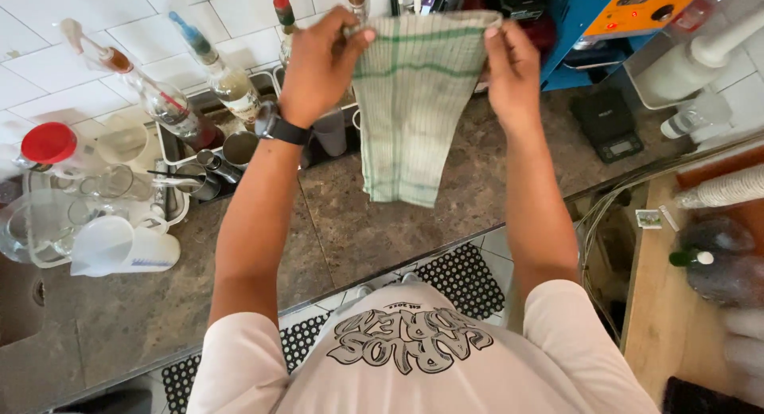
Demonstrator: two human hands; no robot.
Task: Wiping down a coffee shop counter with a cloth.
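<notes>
A white dish towel (407, 104) with green stripes hangs in the air above a grey stone counter (350, 231). My left hand (318, 64) pinches its top left corner and my right hand (509, 68) pinches its top right corner. The cloth is folded lengthwise and drops straight down between my forearms. A black watch sits on my left wrist.
Bottles with pour spouts (171, 104) and metal cups (239, 147) stand in trays at the back left. Clear jugs and a white measuring jug (119, 247) lie at the left. A small black scale (613, 124) and a blue machine (613, 24) are at the right. A wooden shelf (676, 303) lies lower right.
</notes>
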